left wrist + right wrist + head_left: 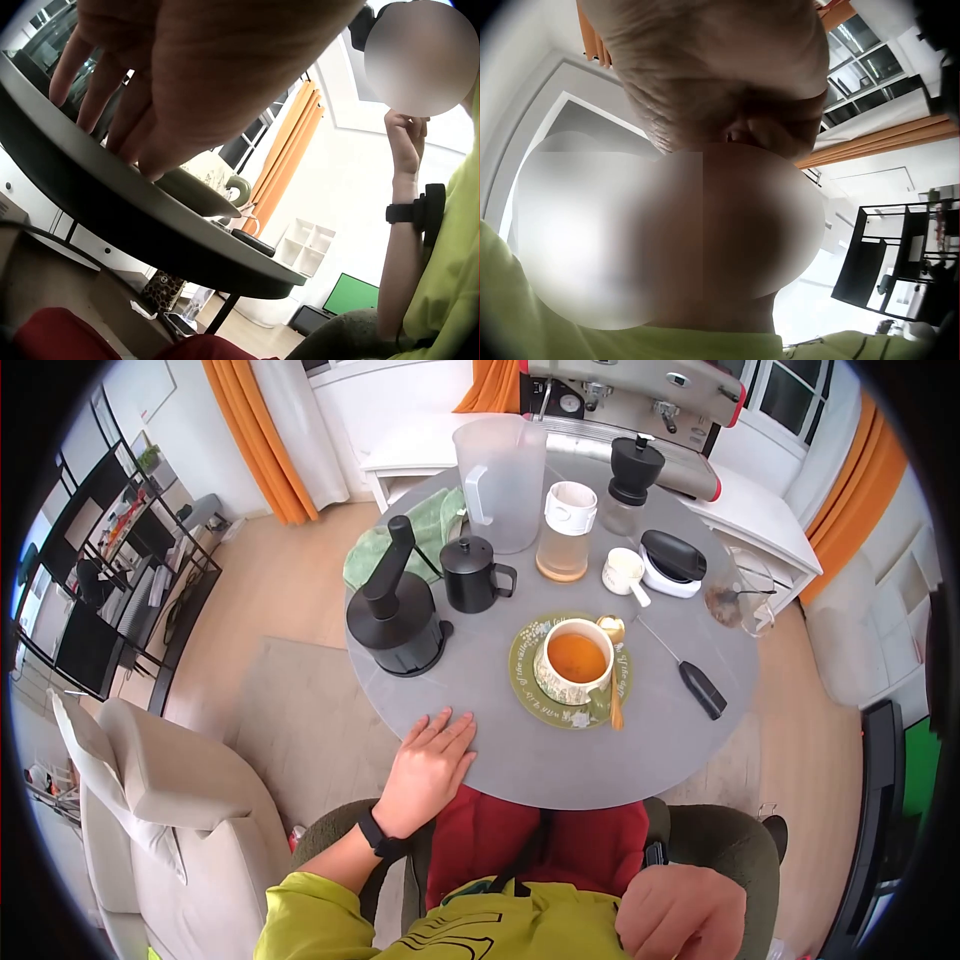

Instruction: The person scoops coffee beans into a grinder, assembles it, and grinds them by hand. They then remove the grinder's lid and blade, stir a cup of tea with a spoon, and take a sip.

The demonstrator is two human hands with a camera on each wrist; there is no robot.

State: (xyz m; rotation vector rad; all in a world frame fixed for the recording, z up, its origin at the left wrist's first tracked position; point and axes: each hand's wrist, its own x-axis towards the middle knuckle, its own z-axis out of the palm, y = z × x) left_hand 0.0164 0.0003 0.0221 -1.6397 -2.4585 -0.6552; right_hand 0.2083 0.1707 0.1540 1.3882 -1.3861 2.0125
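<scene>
My left hand (427, 775) rests on the grey round table (480, 760) near its front edge, fingers extended, holding nothing. In the left wrist view the left hand's fingers (112, 112) touch the tabletop. Raised close to the face, my right hand (682, 912) has curled fingers and no visible object; the left wrist view shows this right hand (406, 142) too. To the right of my left hand, a cup of amber liquid (577, 658) stands on a green saucer (530, 695), with a gold spoon (616, 705) on the saucer's right side.
A black grinder (390, 620), black lidded pot (470, 575), green cloth (380, 555) and tall pitcher (505, 480) stand at left and back. Behind the cup are a glass jar (562, 550), another grinder (634, 470) and a small white cup (623, 570). A black-handled tool (702, 690) lies right.
</scene>
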